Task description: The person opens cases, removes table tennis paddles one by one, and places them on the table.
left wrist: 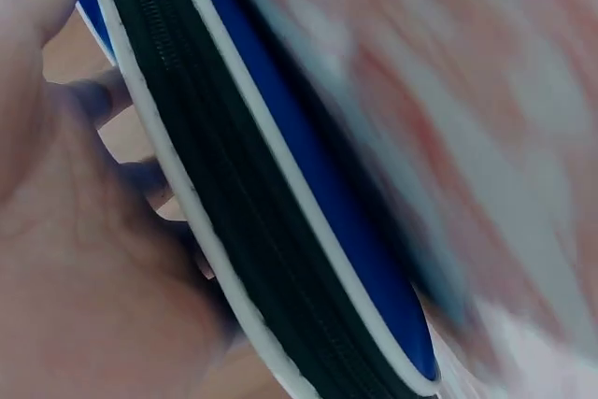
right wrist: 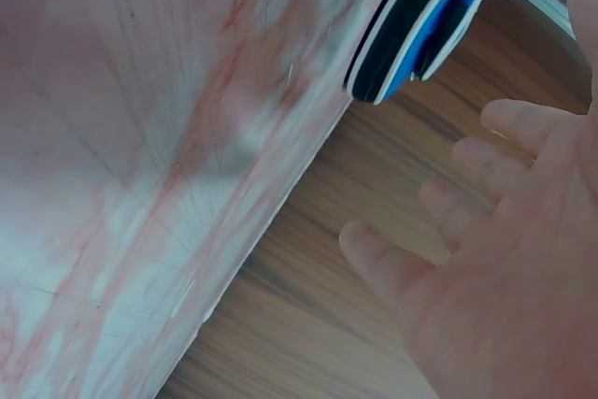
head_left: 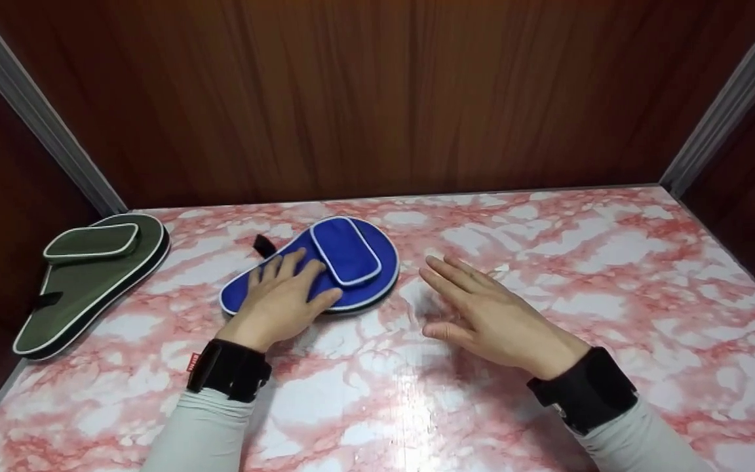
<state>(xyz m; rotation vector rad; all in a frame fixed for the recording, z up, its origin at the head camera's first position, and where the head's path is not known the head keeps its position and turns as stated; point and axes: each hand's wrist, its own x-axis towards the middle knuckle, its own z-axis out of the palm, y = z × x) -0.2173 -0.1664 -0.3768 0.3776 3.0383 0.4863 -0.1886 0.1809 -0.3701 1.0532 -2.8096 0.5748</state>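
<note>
A blue table tennis paddle case (head_left: 346,251) with white piping and a front pocket lies on the table, its narrow end to the left. My left hand (head_left: 279,305) rests over that narrow end, fingers spread on the case and thumb beside the pocket. In the left wrist view, the case's dark zipped side (left wrist: 234,165) runs close along the palm. To the right of the case, my right hand (head_left: 482,314) hovers over the table, fingers extended and holding nothing. The right wrist view has the right hand's fingers (right wrist: 467,189) apart from the case (right wrist: 411,30).
A green paddle case (head_left: 82,282) of the same shape lies at the table's left edge. The red-and-white marbled table (head_left: 548,262) meets a brown wood-grain panel (head_left: 377,98) at the back, with further panels left and right.
</note>
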